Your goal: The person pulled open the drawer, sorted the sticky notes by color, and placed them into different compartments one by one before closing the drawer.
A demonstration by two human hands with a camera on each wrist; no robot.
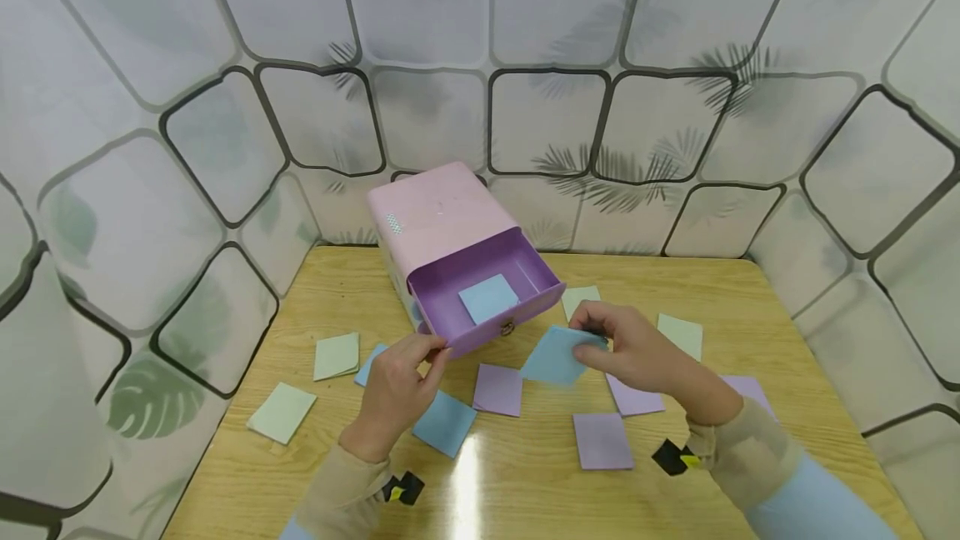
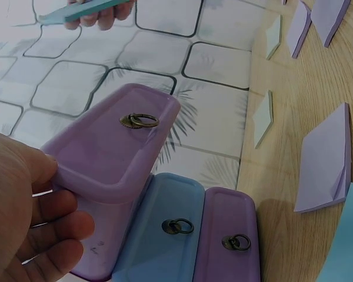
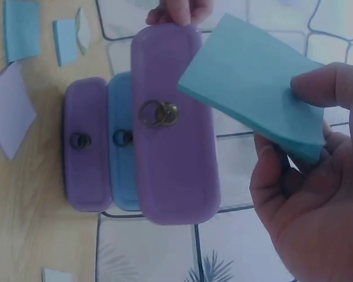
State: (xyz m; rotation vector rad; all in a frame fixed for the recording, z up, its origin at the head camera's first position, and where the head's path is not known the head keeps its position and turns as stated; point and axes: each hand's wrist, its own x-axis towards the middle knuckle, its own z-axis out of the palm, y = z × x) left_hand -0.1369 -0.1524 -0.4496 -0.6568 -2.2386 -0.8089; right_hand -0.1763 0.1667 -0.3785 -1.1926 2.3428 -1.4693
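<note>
A small chest with a pink top [image 1: 442,211] stands at the back of the table, its purple top drawer [image 1: 536,294] pulled out. Inside that drawer lies a blue sticky note pad [image 1: 489,298]. My left hand [image 1: 397,386] pinches the drawer's front left corner, thumb and fingers at its edge [image 2: 59,176]. Between thumb and fingers, my right hand [image 1: 637,348] holds another blue sticky note pad [image 3: 253,82], tilted in the air just in front of the drawer's right side. A brass ring pull [image 3: 159,113] hangs on the drawer front.
Below the pulled-out drawer are a blue drawer [image 2: 165,247] and a lower purple drawer [image 2: 226,220], both closed. Around the chest lie green pads [image 1: 281,412], purple pads [image 1: 603,442] and blue pads [image 1: 445,423]. Patterned fabric walls [image 1: 547,123] enclose the table.
</note>
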